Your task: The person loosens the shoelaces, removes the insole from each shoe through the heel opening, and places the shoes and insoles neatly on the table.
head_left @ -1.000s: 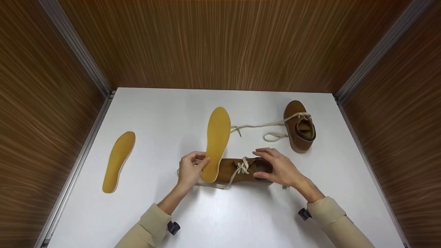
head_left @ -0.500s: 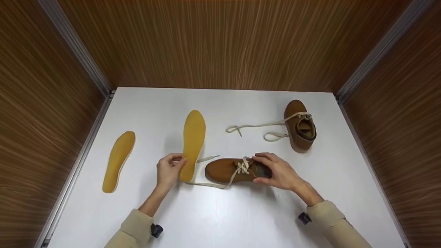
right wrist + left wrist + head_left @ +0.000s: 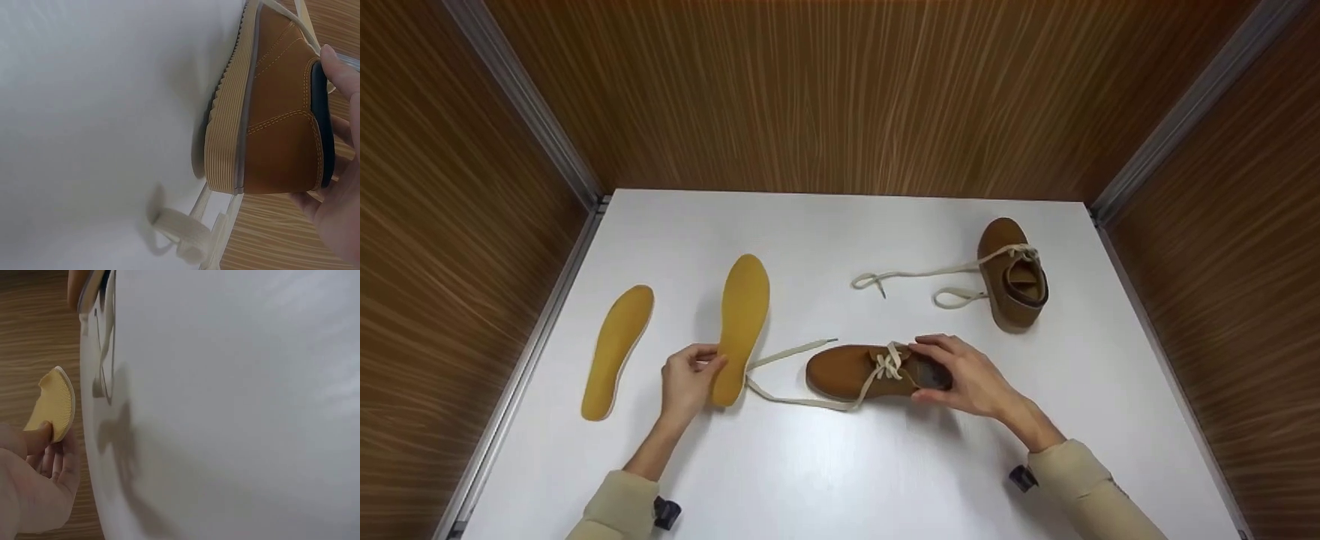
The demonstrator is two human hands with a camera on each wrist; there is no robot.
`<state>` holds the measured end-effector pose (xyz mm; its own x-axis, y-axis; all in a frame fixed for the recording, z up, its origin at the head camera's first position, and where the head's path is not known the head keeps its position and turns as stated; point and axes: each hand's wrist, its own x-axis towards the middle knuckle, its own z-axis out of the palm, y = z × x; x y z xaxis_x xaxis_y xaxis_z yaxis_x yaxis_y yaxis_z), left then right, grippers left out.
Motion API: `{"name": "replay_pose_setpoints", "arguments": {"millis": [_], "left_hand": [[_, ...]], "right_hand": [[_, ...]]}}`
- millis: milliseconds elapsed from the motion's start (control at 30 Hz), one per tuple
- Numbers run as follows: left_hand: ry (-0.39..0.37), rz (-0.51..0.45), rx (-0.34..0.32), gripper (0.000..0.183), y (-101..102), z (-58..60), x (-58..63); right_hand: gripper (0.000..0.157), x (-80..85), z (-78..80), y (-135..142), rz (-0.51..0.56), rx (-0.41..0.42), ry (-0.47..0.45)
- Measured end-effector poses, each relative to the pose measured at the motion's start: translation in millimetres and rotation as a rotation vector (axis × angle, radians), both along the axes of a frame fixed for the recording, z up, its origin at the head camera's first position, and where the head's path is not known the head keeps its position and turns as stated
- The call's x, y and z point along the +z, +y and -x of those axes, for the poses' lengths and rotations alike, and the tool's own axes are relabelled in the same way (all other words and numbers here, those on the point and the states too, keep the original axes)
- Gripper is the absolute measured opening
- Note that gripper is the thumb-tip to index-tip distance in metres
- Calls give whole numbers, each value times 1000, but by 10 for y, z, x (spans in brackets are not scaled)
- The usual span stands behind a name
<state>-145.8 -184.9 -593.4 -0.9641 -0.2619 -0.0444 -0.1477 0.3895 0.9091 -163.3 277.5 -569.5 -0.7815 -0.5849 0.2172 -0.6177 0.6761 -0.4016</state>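
My left hand [image 3: 688, 384] pinches a yellow insole [image 3: 745, 322] near its narrow heel end, thumb on top. In the left wrist view the insole [image 3: 55, 405] is held up off the table, its ribbed edge showing. A brown lace-up shoe [image 3: 844, 371] lies in the middle with its toe to the left. Across its ankle opening my right hand [image 3: 971, 379] grips the collar, thumb on the near side and fingers on the far side. The right wrist view shows the shoe's tan heel [image 3: 278, 152] and dark collar lining, with the thumb at the rim.
A second yellow insole [image 3: 617, 352] lies at the left of the white table [image 3: 825, 480]. At the back right stands another brown shoe [image 3: 1005, 277], its cream lace [image 3: 922, 274] trailing left. A loose lace [image 3: 795, 403] runs from the middle shoe. Wooden walls enclose three sides.
My left hand has carried the insole leftward, away from above the middle shoe, uncovering its toe and lace. My right hand has settled slightly lower onto the shoe's collar.
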Motion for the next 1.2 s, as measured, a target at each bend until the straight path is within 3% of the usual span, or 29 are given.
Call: {"name": "replay_pose_setpoints", "arguments": {"millis": [533,900,1200], "left_hand": [[-65,124,49,22,-464,-93,-77],[-74,164,77,23,-665,-195,-187],[-95,155,70,27,-748,-201,-241]], "right_hand": [[76,0,-28,16,8,-27,-26],[74,2,-18,6,4,-3,21],[71,-6,-24,-4,18,6,55]]}}
